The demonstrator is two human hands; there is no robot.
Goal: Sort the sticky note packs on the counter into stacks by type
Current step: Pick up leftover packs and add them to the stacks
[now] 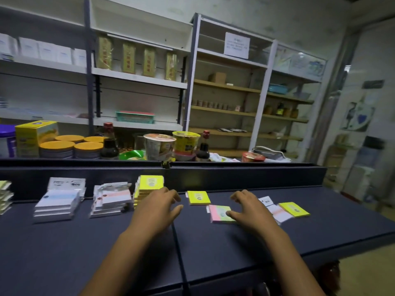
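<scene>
On the dark blue counter [106, 242] stand three stacks: white packs with blue print [57, 202], white packs with pink print [112, 199], and yellow packs [149, 185]. My left hand [158, 208] hovers open just in front of the yellow stack. A loose yellow pack [198, 197] lies between my hands. My right hand [250, 208] is spread open, its thumb over the right edge of a pink-and-green pack [219, 213]. Behind that hand lie a white pink-print pack [275, 211] and another yellow pack [294, 209].
More pale yellow packs [4, 196] are stacked at the far left edge. A raised ledge [235, 174] runs along the counter's back, with noodle cups, sauce bottles, tins and boxes behind it. Shelving fills the wall. The counter ends at the right.
</scene>
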